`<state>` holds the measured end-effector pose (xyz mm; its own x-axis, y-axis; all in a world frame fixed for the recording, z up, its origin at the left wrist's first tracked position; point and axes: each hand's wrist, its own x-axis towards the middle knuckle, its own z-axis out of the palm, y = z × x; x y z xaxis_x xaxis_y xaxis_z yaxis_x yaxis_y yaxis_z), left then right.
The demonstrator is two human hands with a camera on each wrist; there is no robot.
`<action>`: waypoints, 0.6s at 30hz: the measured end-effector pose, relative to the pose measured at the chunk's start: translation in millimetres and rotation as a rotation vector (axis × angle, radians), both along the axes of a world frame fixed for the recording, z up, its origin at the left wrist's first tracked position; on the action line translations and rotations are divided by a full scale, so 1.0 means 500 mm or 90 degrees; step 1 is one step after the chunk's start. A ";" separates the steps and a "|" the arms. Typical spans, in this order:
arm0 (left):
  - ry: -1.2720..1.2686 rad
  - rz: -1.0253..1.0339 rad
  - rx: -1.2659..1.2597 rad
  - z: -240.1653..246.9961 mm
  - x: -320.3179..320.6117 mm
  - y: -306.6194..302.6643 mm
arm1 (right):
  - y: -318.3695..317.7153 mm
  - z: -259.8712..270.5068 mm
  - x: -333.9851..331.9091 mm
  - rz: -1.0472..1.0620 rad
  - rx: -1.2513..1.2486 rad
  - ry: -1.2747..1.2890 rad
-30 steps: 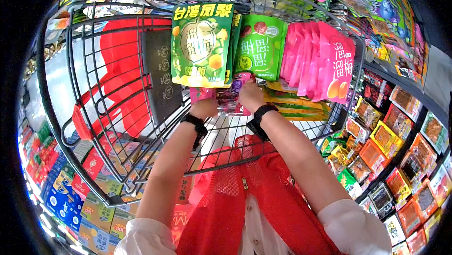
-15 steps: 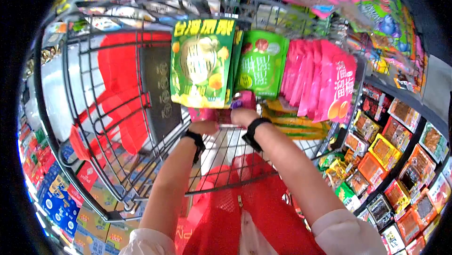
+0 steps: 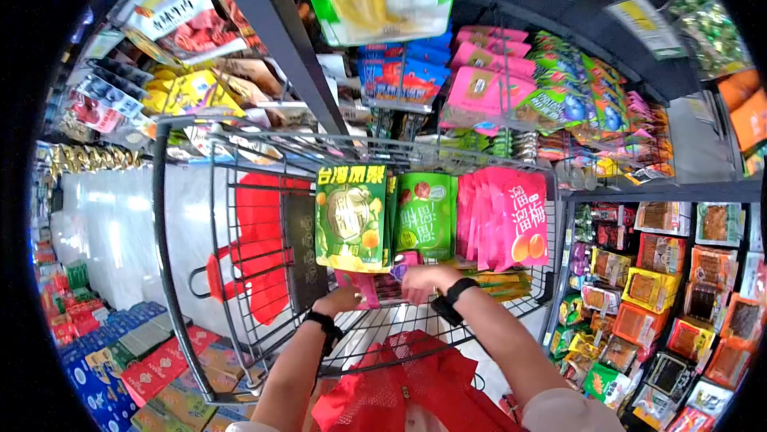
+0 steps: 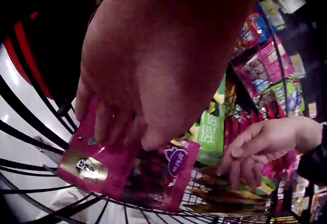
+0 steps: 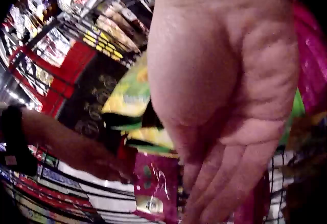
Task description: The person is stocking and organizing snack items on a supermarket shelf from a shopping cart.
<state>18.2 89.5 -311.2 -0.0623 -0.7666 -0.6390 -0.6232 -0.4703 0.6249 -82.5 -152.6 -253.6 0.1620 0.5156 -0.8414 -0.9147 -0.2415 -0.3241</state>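
Note:
Inside the wire cart (image 3: 164, 272), the left hand (image 3: 339, 299) touches a dark pink packet (image 4: 97, 155), its fingertips resting on the top in the left wrist view. Beside it lies another packet with a purple label (image 4: 176, 160). The right hand (image 3: 427, 282) hovers just right of that label; in the left wrist view this hand (image 4: 260, 147) has loosely bent fingers and holds nothing visible. Long fingers of the right hand (image 5: 222, 106) cover part of the packets in the right wrist view. Behind the hands stand yellow-green pouches (image 3: 349, 216), a green pouch (image 3: 427, 220) and pink pouches (image 3: 527, 220).
Flat yellow-green packs (image 3: 507, 284) lie in the cart at the right. A red item (image 3: 264, 248) and a dark panel (image 3: 306, 240) are at its left. Shelves of snacks (image 3: 655, 288) stand ahead and right; stacked boxes (image 3: 160, 364) are at lower left.
The head view has tilted up, showing more shelving and placing the cart lower. The right hand has shifted slightly right from the purple label, uncovering more of it.

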 end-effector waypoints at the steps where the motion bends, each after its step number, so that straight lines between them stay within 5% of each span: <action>1: 0.018 0.007 -0.025 0.027 0.005 -0.003 | -0.034 0.034 0.000 -0.032 0.033 -0.042; 3: 0.046 0.099 -0.123 0.016 0.001 0.018 | -0.098 0.227 0.065 -0.012 0.062 -0.133; 5: 0.055 0.195 0.004 0.203 0.015 -0.046 | -0.155 0.355 0.117 -0.062 0.047 -0.305; 9: -0.019 0.234 -0.069 0.267 0.012 -0.049 | -0.260 0.504 0.236 -0.585 -0.201 -0.682; 11: -0.016 0.258 -0.073 0.331 0.011 -0.067 | -0.301 0.517 0.319 -0.716 -0.539 -0.963; 13: -0.008 0.301 -0.114 0.349 0.009 -0.061 | -0.336 0.542 0.377 -0.726 -0.705 -1.017; 18: -0.015 0.338 -0.192 0.427 0.005 -0.046 | -0.322 0.602 0.444 -0.722 -0.691 -1.025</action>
